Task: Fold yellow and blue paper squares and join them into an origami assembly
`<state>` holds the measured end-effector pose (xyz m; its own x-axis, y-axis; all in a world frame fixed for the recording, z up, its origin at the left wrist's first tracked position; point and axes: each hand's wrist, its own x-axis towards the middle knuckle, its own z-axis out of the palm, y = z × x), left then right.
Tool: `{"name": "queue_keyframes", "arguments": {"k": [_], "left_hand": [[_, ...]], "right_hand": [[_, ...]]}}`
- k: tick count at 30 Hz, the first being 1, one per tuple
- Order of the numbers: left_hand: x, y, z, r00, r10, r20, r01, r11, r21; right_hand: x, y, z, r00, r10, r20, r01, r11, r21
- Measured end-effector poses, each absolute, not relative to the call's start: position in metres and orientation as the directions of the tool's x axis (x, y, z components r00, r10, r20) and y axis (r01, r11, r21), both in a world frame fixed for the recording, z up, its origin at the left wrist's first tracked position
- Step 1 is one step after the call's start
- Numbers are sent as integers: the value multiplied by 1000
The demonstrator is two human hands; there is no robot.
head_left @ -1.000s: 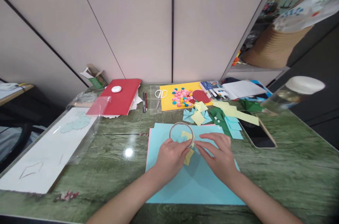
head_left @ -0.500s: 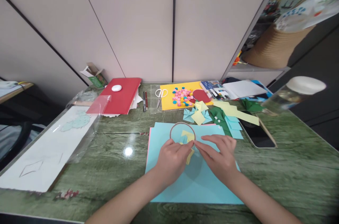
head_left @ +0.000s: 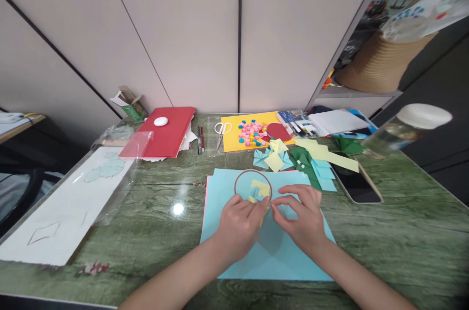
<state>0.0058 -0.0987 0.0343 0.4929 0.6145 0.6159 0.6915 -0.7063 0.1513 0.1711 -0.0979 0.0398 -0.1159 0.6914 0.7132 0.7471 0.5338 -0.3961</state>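
My left hand (head_left: 242, 222) is closed on a thin reddish-brown ring (head_left: 240, 175), which stands up above a light blue sheet of paper (head_left: 293, 256). My right hand (head_left: 302, 212) is just right of the ring, thumb and forefinger pinched together close to my left thumb. Whatever lies between those fingertips is too small to make out. Behind the ring, partly covered by my left hand, is a folded yellow and blue paper piece (head_left: 261, 186).
Folded yellow and blue papers (head_left: 274, 159), green folded paper (head_left: 303, 161) and a phone (head_left: 357, 185) lie to the right. Farther back are colourful pebble-like pieces (head_left: 251, 132), scissors (head_left: 222, 132) and a red folder (head_left: 172, 129). A lidded bottle (head_left: 399, 129) stands far right.
My right fingertips have come away slightly from my left thumb and curled into a pinch. The ring's upper part has shifted a little; my left hand stays on it.
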Motion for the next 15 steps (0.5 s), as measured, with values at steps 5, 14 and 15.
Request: {"name": "queue_keyframes", "arguments": {"k": [5,14,15], "left_hand": [[10,-106,31,433,636,639,664,-705,250],[-5,-78,20,456,771,445,790,-581,196],[-12,-70,18,422,823,380,846,-509,162]], "right_hand": [[174,-93,34,-66,722,688,773,473,-423],[211,-49,17,72,880,470,775,247,-581],[210,-46,15,45,900,435,793,232,-562]]}}
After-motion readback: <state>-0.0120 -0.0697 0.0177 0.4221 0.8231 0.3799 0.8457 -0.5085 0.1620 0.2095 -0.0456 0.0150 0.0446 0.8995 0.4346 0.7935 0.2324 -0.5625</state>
